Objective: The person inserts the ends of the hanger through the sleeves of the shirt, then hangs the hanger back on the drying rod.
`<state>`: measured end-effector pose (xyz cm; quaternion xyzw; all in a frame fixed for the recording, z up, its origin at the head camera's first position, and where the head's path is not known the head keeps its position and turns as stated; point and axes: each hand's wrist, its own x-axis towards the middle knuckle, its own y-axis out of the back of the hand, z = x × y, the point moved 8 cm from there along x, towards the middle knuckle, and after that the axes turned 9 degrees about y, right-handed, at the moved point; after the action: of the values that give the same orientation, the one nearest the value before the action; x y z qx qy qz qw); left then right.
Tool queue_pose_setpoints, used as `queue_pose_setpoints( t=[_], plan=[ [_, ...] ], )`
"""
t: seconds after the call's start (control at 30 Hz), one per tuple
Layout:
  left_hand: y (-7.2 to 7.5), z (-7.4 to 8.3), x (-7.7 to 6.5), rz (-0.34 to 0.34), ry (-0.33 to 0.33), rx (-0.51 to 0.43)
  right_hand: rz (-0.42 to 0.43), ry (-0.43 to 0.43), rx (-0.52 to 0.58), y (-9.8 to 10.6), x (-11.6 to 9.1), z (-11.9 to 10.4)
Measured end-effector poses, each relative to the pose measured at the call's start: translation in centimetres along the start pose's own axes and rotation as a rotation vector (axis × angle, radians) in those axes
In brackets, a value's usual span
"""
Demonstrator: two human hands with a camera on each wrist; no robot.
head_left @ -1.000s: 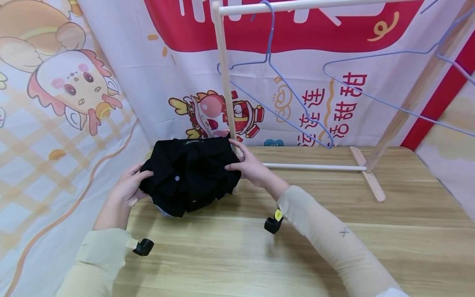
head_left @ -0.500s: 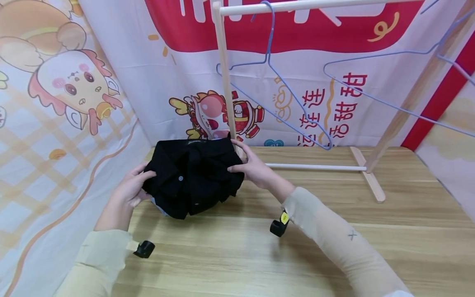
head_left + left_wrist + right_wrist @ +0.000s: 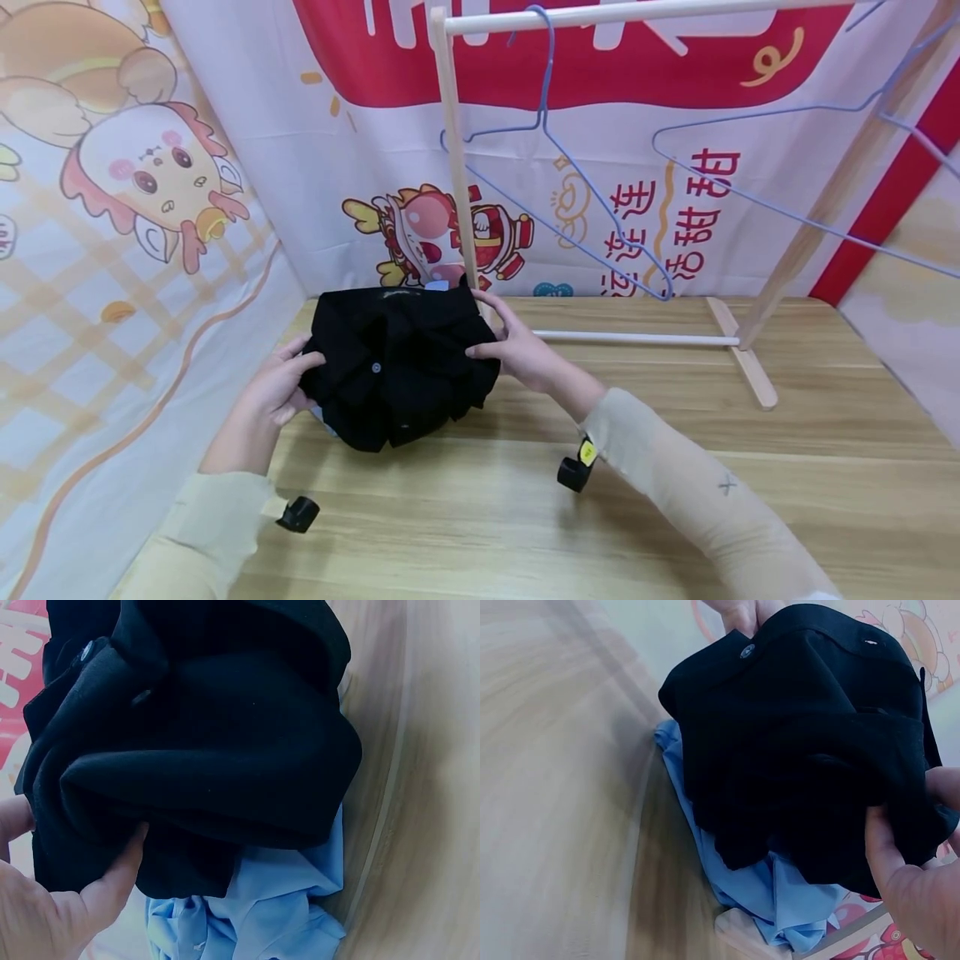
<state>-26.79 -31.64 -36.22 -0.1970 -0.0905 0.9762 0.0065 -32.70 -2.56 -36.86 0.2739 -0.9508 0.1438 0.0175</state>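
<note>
Between both hands is a bunched black shirt (image 3: 412, 367) with a small pale button (image 3: 377, 367) on its front. My left hand (image 3: 285, 383) pinches its left edge, thumb in front and fingers behind. On the opposite side, my right hand (image 3: 517, 346) grips the cloth in the same way. Folds hide most of the shirt's shape. Light blue cloth (image 3: 277, 900) lies in a heap on the table beneath it, showing below the black cloth in the left wrist view. The right wrist view also shows this blue cloth (image 3: 802, 900) under the shirt.
Behind the shirt stands a rack with a wooden post (image 3: 455, 150) and a white top rail (image 3: 645, 12). A blue hanger (image 3: 543, 108) hangs at its left, another blue hanger (image 3: 757, 112) at its right. Printed cloth walls enclose the wooden table (image 3: 420, 517).
Both hands have shifted slightly right and toward the front, carrying the black shirt with them. A bit of light blue now shows behind its top edge.
</note>
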Motion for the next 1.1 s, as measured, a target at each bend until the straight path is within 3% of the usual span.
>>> queue_pose_setpoints(
  t=[0.33,0.67,0.9,1.1],
  plan=[
    [-1.4,-0.9,0.0,-0.003,0.047,0.092,-0.013,-0.018,0.043,0.8,-1.4,0.1],
    [-1.6,-1.6,0.4,0.007,0.07,0.096,0.031,-0.058,0.072,1.3,-1.3,1.4],
    [-1.3,-1.7,0.6,0.017,0.048,0.109,0.142,-0.129,-0.007,1.8,-1.2,2.7],
    [-1.1,-1.8,1.1,0.044,0.023,0.082,0.235,-0.193,-0.006,2.4,-1.5,4.5]
  ],
)
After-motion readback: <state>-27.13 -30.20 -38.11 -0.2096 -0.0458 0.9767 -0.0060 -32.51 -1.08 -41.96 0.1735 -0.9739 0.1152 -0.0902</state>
